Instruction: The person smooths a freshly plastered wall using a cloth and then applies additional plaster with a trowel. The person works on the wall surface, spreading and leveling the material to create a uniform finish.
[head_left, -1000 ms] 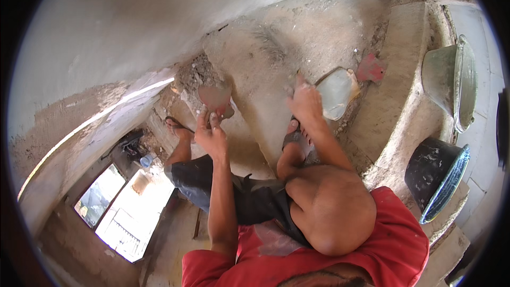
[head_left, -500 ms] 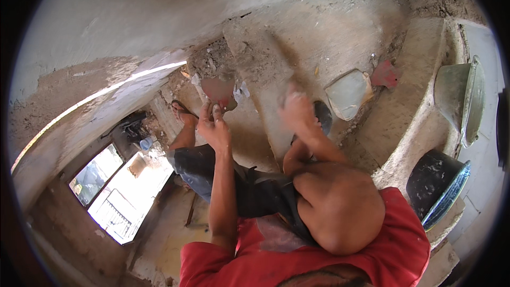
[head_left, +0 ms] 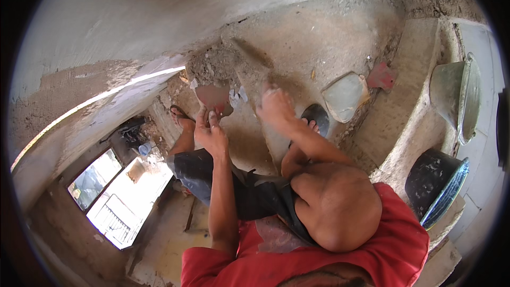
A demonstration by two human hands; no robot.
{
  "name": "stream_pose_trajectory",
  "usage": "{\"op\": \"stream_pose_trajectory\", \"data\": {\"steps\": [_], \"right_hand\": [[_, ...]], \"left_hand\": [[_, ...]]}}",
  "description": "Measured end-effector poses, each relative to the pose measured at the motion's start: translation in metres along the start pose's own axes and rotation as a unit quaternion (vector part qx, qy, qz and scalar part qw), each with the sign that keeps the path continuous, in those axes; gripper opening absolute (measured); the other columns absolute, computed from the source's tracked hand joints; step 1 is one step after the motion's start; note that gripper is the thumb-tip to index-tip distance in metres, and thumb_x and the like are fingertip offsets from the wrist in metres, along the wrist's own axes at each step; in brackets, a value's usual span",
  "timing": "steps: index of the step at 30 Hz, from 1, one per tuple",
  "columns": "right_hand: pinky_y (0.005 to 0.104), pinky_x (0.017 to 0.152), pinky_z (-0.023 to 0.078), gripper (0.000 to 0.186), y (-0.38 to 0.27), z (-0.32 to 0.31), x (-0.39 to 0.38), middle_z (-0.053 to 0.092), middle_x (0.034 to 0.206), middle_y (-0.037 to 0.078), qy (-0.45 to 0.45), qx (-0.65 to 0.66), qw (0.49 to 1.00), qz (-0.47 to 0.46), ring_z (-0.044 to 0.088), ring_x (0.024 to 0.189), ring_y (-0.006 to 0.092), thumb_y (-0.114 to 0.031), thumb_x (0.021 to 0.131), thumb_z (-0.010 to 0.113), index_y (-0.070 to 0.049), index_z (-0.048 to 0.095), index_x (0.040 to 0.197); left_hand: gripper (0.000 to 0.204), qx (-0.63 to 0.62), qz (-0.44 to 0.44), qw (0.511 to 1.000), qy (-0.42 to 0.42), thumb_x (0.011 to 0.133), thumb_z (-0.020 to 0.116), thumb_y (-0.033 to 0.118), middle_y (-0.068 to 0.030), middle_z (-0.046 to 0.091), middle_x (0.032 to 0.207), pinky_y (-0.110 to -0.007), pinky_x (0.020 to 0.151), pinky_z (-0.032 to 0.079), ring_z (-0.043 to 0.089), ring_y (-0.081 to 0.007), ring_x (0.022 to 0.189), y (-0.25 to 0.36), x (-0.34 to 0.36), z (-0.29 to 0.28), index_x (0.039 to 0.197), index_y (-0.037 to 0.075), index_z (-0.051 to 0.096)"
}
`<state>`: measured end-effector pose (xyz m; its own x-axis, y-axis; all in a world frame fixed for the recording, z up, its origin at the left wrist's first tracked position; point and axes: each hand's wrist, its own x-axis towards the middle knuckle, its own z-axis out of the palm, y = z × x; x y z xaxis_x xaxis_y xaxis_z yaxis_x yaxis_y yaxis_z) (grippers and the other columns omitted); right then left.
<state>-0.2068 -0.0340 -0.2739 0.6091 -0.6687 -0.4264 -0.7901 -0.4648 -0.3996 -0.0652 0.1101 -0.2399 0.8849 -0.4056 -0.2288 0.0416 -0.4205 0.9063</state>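
Observation:
My left hand (head_left: 211, 134) is closed around the handle of a trowel with a reddish-brown blade (head_left: 214, 99), held over rough cement by the wall's foot. My right hand (head_left: 275, 107) is blurred by motion, its fingers curled, over a long grey strip of smooth cement (head_left: 259, 137); I cannot make out whether it holds anything. I squat on a cement ledge (head_left: 319, 37), with my sandalled left foot (head_left: 182, 117) and right foot (head_left: 317, 118) on either side of my hands.
A pale flat slab (head_left: 345, 95) and a red fragment (head_left: 381, 76) lie right of my right hand. A grey metal basin (head_left: 456, 95) and a black bucket with a blue rim (head_left: 435, 187) stand on the right. A drop to a bright window (head_left: 121, 202) opens at lower left.
My right hand has drawn back from beside the pale slab, leftward and toward me. The left hand keeps the trowel in about the same place.

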Motion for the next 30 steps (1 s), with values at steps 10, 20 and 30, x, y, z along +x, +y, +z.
{"op": "stream_pose_trajectory", "data": {"steps": [10,20,30], "right_hand": [[0.0549,0.082,0.059,0.048,-0.014,-0.018,-0.022,0.073,0.102,0.029,-0.066,0.002,0.995,0.075,0.073,0.095,0.0482,-0.034,0.097,0.065,0.006,0.052,0.121],[0.0584,0.086,0.057,0.069,0.017,0.010,-0.043,0.069,0.113,0.034,-0.002,0.015,0.996,0.084,0.071,0.098,0.0495,-0.027,0.090,0.073,0.009,0.042,0.141],[0.0590,0.088,0.057,0.048,-0.020,-0.036,0.024,0.069,0.110,0.033,-0.020,0.028,0.995,0.092,0.071,0.095,0.0524,-0.026,0.096,0.065,0.007,0.050,0.127]], "left_hand": [[0.031,0.022,-0.021,0.999,0.016,0.102,0.057,-0.005,-0.0148,0.074,0.114,-0.031,0.091,0.060,0.073,-0.0178,0.101,0.000,0.002,-0.006,0.132,-0.011,0.064],[0.033,-0.036,-0.034,0.998,0.031,0.102,0.060,-0.001,-0.0164,0.074,0.113,-0.030,0.084,0.061,0.074,-0.0203,0.098,-0.015,0.015,-0.003,0.133,-0.012,0.064],[0.034,-0.002,-0.052,0.998,0.041,0.102,0.057,-0.004,-0.0176,0.073,0.115,-0.032,0.086,0.061,0.074,-0.0216,0.100,-0.012,0.023,-0.012,0.135,-0.012,0.062]]}}
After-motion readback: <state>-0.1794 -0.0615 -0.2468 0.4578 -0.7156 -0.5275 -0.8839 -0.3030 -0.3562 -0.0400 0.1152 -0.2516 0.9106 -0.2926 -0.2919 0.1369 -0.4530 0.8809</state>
